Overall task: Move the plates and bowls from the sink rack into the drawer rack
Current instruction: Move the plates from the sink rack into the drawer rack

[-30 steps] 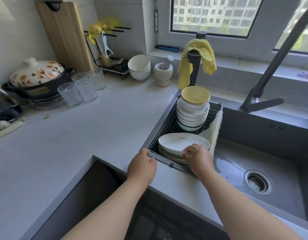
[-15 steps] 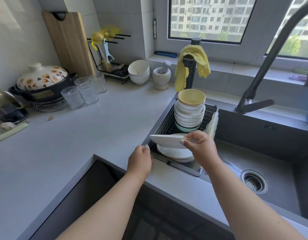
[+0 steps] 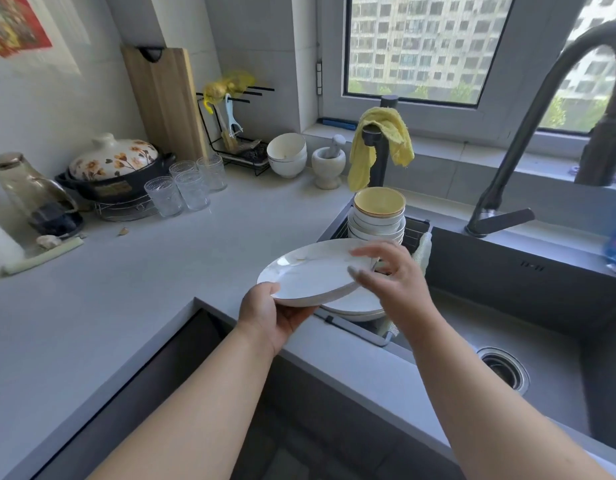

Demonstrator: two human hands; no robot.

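The grey surface [image 3: 133, 292] wraps round a dark sink [image 3: 528, 306], where a wire sink rack [image 3: 415, 233] carries a stack of bowls [image 3: 377, 220] and more plates [image 3: 355, 304]. One white plate [image 3: 310, 275] is lifted just above those plates. The left hand [image 3: 268, 315] grips its near rim from underneath; the right hand [image 3: 394, 282] hovers at its far edge, fingers spread wide.
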